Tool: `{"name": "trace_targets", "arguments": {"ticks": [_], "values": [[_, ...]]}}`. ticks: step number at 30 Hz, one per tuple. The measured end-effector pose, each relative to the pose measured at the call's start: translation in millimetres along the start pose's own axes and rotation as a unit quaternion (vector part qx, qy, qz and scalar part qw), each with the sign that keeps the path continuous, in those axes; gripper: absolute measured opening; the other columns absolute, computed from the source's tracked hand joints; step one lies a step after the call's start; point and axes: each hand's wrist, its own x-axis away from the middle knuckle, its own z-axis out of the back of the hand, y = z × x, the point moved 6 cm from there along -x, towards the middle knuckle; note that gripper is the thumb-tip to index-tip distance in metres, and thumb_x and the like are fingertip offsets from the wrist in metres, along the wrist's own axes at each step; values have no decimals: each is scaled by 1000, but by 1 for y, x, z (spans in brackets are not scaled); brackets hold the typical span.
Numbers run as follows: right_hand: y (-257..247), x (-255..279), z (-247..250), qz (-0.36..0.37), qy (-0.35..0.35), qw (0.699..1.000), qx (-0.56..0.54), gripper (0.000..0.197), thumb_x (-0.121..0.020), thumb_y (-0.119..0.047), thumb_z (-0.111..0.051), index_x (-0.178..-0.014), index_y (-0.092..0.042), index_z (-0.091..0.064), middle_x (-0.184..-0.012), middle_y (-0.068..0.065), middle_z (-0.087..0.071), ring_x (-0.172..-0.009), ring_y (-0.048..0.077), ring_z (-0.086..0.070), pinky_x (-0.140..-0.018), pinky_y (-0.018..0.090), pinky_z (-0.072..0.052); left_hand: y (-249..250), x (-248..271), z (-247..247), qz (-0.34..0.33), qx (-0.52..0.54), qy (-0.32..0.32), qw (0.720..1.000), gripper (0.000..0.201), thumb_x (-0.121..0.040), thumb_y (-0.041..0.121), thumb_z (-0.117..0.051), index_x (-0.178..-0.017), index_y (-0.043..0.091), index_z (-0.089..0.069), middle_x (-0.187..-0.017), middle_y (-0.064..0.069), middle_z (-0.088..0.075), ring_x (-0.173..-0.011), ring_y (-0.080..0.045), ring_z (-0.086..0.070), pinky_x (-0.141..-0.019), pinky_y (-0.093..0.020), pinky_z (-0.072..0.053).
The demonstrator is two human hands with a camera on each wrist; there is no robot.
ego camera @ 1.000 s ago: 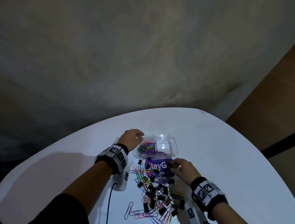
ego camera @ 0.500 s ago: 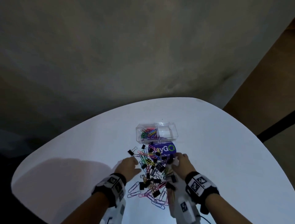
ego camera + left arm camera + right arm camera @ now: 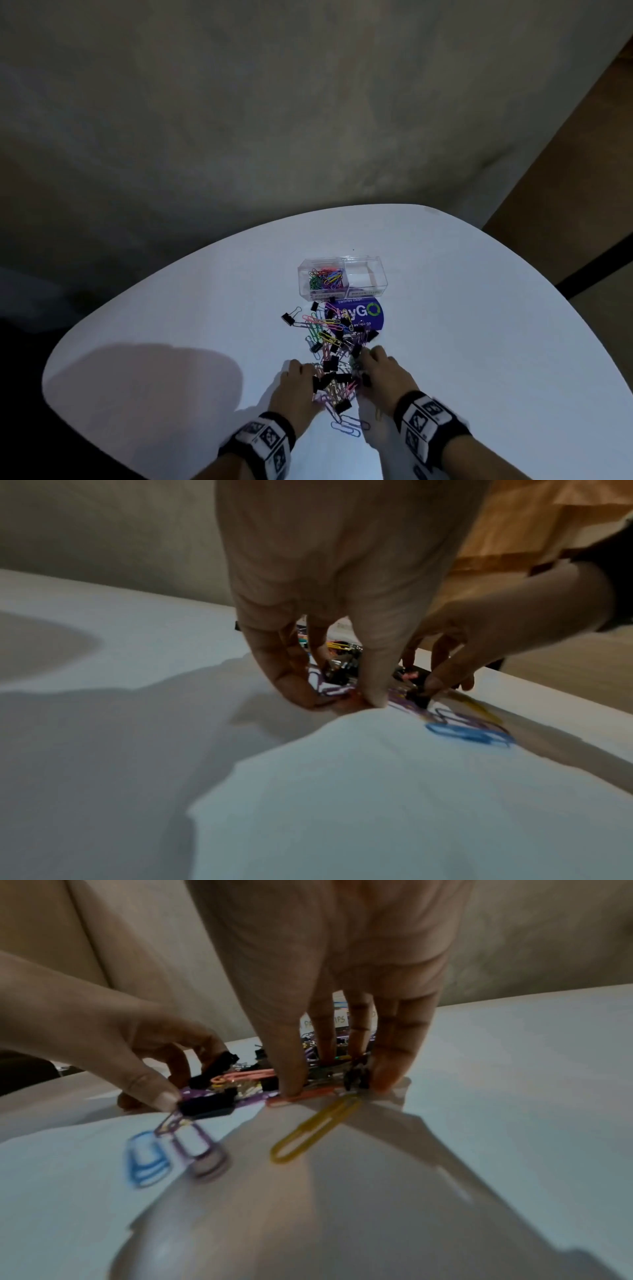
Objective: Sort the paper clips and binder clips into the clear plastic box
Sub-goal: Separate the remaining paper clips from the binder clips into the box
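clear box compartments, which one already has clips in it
The left compartment of the clear plastic box: it holds coloured paper clips, while the right compartment shows none.

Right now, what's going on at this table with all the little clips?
A person is sorting a mixed pile of clips on a white table. Both hands are down at the near end of the pile: the left hand and right hand have fingertips among the clips. The clear plastic box sits beyond, its left compartment holding coloured paper clips, the right one apparently empty.
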Motion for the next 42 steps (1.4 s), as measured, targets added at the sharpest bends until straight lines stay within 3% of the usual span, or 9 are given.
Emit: {"name": "trace_targets", "arguments": {"ticks": [12, 15, 19, 23, 27, 30, 33, 37, 42], "values": [[14, -39, 58, -9, 109, 987, -114, 40, -89, -23, -56, -127, -14, -46, -135, 8, -42, -120, 28, -48, -96, 37, -45, -2, -54, 25, -28, -39, -9, 999, 40, -87, 2, -41, -126, 10, -45, -111, -14, -66, -100, -28, -62, -87, -35, -50], [27, -14, 48, -60, 40, 996, -48, 35, -89, -31, -53, -118, -10, -50, -127, 11, -52, -114, 27, -53, -91, 34, -45, -3, -55, 28, -43, -2, -5, 999, 43, -90, -1, -38, -132, 10, -41, -105, -11, -64, -88, -18, -63, -77, -23, -48], [38, 14, 12, -134, -81, 988, -17, 49, -85, -44, -54, -120, -9, -52, -126, 10, -58, -116, 27, -55, -94, 31, -45, -10, -55, 37, -25, 59, 17, 998, 33, -94, 3, -40, -126, 5, -47, -126, -19, -57, -115, -33, -54, -98, -37, -43], [29, 10, -5, -146, -80, 985, -45, 33, -91, -17, -47, -121, -2, -51, -130, 15, -56, -119, 28, -54, -96, 31, -44, -16, -49, 35, -18, 101, 3, 995, 47, -94, -7, -31, -139, 7, -34, -136, -18, -47, -125, -28, -47, -103, -26, -35], [23, -1, -4, -137, -77, 985, -68, 29, -89, -16, -49, -115, -4, -56, -125, 14, -58, -116, 28, -56, -95, 31, -46, -16, -49, 39, -25, 177, 14, 984, 50, -96, -4, -31, -143, 8, -24, -103, -9, -54, -73, -9, -49, -68, -4, -39], [19, -6, 6, -104, -38, 989, -102, 15, -84, -11, -48, -82, -9, -62, -93, 8, -63, -94, 28, -59, -78, 26, -48, -17, -50, 41, -27, 186, 23, 982, 54, -95, -5, -31, -145, 11, -19, -97, -7, -44, -64, -6, -41, -62, -2, -40], [27, -11, 15, -111, 26, 955, -275, 31, -85, -3, -47, -60, -16, -36, -57, -1, -51, -56, 21, -55, -51, 22, -41, -13, -51, 51, -71, 52, 34, 996, 57, -91, -7, -33, -143, 16, -28, -98, -8, -55, -82, -21, -56, -75, -18, -44], [38, -17, 24, -105, 62, 906, -406, 24, -86, 7, -37, -75, -14, -34, -52, 7, -53, -35, 13, -44, -41, 23, -34, 0, -61, 66, -115, -100, 50, 987, 42, -89, -6, -38, -122, 13, -55, -122, -11, -55, -110, -31, -58, -93, -35, -44], [32, -18, 20, -19, 25, 966, -257, 27, -92, -8, -40, -118, -15, -40, -72, 4, -49, -63, 20, -48, -60, 29, -38, -23, -74, 73, -25, 77, 78, 994, 33, -93, 0, -36, -109, 10, -64, -109, -17, -59, -99, -29, -59, -89, -31, -43]]}}
